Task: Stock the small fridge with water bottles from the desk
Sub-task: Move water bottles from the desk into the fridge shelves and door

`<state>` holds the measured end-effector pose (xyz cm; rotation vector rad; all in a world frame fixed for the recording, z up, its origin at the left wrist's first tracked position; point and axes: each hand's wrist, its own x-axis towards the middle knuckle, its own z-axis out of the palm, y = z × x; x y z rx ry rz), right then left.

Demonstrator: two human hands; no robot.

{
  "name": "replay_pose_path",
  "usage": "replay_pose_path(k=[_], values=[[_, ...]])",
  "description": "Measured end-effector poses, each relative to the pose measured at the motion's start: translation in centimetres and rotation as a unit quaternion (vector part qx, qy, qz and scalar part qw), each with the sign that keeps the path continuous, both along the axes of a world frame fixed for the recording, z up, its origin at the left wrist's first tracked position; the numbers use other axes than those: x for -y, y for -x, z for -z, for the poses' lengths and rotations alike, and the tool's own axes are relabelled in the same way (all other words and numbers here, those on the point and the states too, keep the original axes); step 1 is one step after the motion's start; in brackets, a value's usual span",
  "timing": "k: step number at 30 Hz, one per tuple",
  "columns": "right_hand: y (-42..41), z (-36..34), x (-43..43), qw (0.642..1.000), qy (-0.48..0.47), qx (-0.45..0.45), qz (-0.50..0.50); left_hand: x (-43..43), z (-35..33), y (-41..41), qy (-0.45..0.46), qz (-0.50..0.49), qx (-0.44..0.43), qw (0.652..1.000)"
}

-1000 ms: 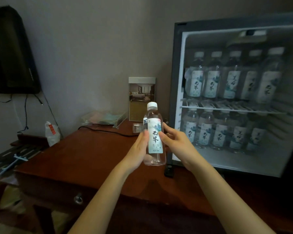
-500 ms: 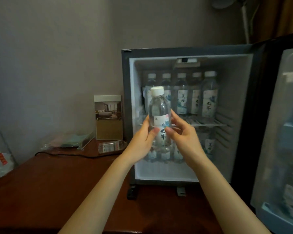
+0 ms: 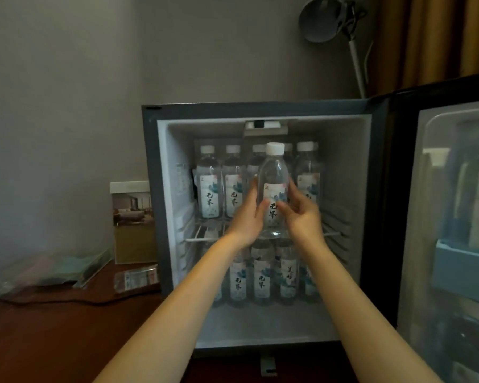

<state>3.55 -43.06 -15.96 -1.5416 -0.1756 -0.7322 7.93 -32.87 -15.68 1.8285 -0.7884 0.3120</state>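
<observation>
Reaching over the worktop [image 3: 53,341], the left grip [image 3: 245,219] and right grip [image 3: 302,217] clasp one water bottle [image 3: 273,172] by its label, one on each side, cap clear above both; held upright, I judge, so it goes in standing. It hangs at the fridge [image 3: 150,189] mouth, level with the wire shelf [image 3: 194,240], before the stocked back row [image 3: 209,189].

Photo stand [image 3: 133,217], lamp [image 3: 322,19], curtain [image 3: 440,37], cable [image 3: 53,301]
</observation>
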Motion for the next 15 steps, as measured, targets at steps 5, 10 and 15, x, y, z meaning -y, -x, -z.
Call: replay_pose_path(k=[5,10,15], values=[[-2.0,-0.3,0.6,0.997,0.044,-0.021,0.062,0.6,0.1,-1.3,0.014,0.015,0.029,0.999],[-2.2,0.9,0.2,0.978,0.122,-0.03,0.168,0.9,1.2,-2.0,-0.053,-0.032,0.032,0.998],[-1.9,2.0,-0.2,0.954,0.166,-0.023,0.248,0.9,1.3,-1.4,-0.047,-0.028,0.008,0.998]])
